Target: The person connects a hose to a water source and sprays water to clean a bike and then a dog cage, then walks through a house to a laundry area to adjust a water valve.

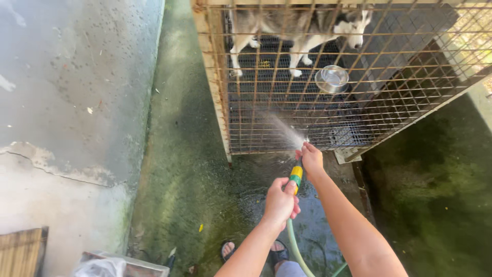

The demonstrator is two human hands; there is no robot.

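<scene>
My left hand (280, 201) is closed around a green hose (294, 249) just below its yellow and green nozzle (296, 175). My right hand (311, 158) pinches the nozzle's tip, right at the foot of a rusty wire cage (266, 118). A spray of water (283, 129) fans up and left from the tip through the mesh onto the dark cage floor. Inside the cage a grey and white dog (300, 23) stands at the back, and a steel bowl (332, 78) hangs on the mesh near it.
Wet, moss-green concrete floor (179, 169) lies around my sandalled feet (228, 250). A stained, cracked wall (66, 102) runs along the left. At bottom left are a wooden board (20, 254) and a plastic-covered object (110, 265).
</scene>
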